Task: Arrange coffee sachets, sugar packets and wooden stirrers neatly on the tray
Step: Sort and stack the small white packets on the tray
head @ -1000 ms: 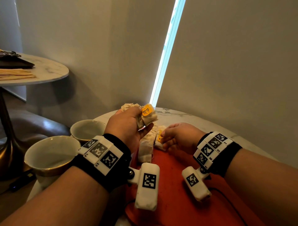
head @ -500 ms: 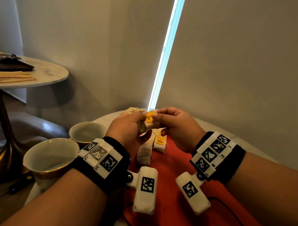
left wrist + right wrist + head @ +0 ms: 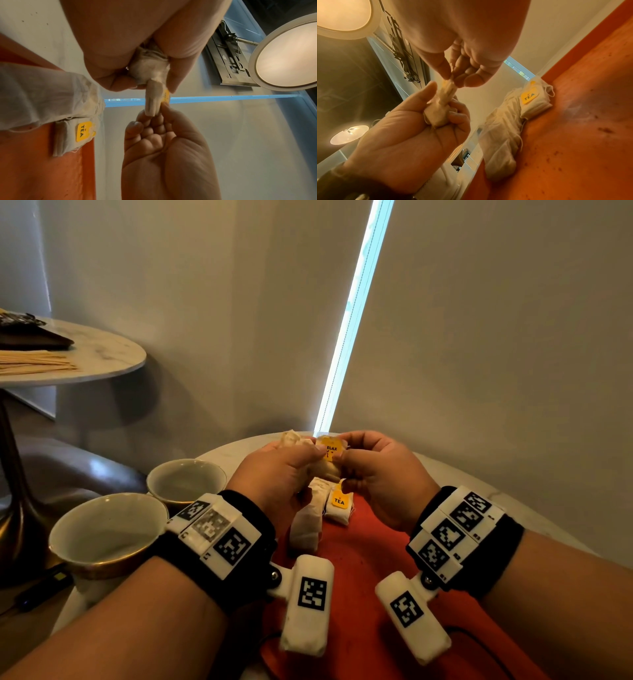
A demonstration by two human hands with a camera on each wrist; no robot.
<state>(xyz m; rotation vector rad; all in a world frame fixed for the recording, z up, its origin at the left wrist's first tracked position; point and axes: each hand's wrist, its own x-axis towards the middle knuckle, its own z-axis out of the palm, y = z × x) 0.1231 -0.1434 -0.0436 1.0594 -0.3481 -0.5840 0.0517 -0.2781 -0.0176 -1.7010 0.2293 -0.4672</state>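
My left hand (image 3: pixel 308 460) is raised over the far end of the orange tray (image 3: pixel 363 563) and grips a bunch of white sachets (image 3: pixel 149 67). One sachet with a yellow tag (image 3: pixel 330 451) sticks out of that bunch, and my right hand (image 3: pixel 344 460) pinches it by thumb and fingertips (image 3: pixel 154 119). In the right wrist view the same sachet (image 3: pixel 447 88) spans between both hands. Below them a sachet with a yellow TEA tag (image 3: pixel 339 503) and a plain one (image 3: pixel 306 527) lie on the tray. Wooden stirrers (image 3: pixel 34 362) lie on a separate side table.
Two empty cups (image 3: pixel 186 481) (image 3: pixel 106 537) stand left of the tray on the round marble table (image 3: pixel 462 477). The side table (image 3: pixel 92 354) at far left also carries a dark flat object (image 3: pixel 30 337). Walls close in behind the table.
My right hand rose from the sachets on the tray to the bunch in my left hand and took hold of the yellow-tagged sachet. The left hand stayed raised.
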